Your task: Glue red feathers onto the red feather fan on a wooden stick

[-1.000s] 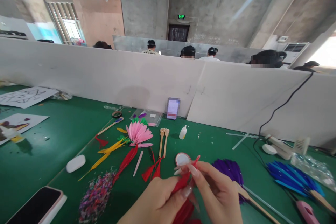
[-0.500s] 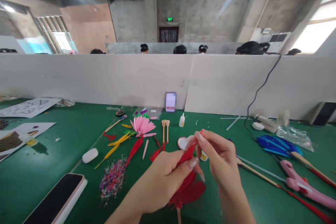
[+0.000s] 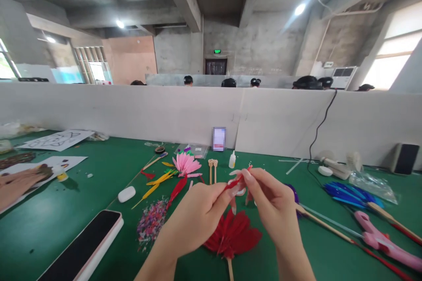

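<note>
A narrow red feather (image 3: 233, 182) is pinched between my two hands above the green table. My left hand (image 3: 204, 206) grips its lower part between thumb and fingers. At the upper tip, the thumb and fingertips of my right hand (image 3: 268, 191) are pressed together. Beneath my hands lies a fan of red feathers (image 3: 239, 232) on a wooden stick (image 3: 230, 268). Behind my hands, a white round lid or dish is mostly hidden. Two light wooden sticks (image 3: 212, 170) lie just beyond my left hand.
Pink feathers (image 3: 186, 164), yellow feathers (image 3: 158, 181) and confetti (image 3: 152, 219) lie left, near a phone (image 3: 85, 246). A glue bottle (image 3: 232, 160) stands ahead. Blue feathers (image 3: 349, 194) and a pink glue gun (image 3: 379, 241) are right. Another person's hand (image 3: 23, 184) is far left.
The camera view has tilted up. My hands have lifted away from the red feather fan, which shows more fully now. Another person's hand has appeared at the far left.
</note>
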Demonstrator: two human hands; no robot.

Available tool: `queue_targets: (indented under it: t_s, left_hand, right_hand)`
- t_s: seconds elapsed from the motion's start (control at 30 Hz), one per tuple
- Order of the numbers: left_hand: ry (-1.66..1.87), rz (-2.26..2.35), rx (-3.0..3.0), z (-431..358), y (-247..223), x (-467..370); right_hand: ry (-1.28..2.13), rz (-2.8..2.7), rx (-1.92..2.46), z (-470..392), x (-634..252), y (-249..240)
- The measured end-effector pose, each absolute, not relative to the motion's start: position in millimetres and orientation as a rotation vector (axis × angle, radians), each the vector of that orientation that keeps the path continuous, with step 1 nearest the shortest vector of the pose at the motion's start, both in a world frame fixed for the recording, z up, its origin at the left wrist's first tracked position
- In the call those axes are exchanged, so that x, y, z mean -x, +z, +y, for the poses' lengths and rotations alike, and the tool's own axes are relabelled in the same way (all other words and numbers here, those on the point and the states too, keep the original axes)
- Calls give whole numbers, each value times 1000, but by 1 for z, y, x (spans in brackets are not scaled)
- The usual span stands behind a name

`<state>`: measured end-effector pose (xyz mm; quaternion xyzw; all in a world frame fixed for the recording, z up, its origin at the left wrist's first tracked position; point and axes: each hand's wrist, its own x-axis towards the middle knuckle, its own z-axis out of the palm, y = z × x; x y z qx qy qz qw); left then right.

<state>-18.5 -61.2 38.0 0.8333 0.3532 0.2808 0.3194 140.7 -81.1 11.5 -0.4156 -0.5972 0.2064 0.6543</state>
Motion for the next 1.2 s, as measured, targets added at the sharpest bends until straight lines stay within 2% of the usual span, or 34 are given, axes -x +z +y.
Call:
queue_targets:
  t_s: [0.3, 0.57, 0.87, 1.03, 1.2]
  left_hand:
    - [653, 1053, -2377, -59, 31, 25]
    - [662, 979, -2346, -60, 29, 11]
    - [586, 762, -2050, -42, 30, 16]
    - [686, 714, -1912, -36, 27, 21]
    - [752, 704, -1897, -38, 27, 24]
  right_hand:
    - [423, -1451, 967, -85, -145, 16]
    - [291, -1368, 997, -87, -150, 9]
    - [665, -1239, 966, -86, -153, 8]
    - [977, -1146, 806, -87, -153, 10]
    - [1137, -1129, 732, -88, -155, 13]
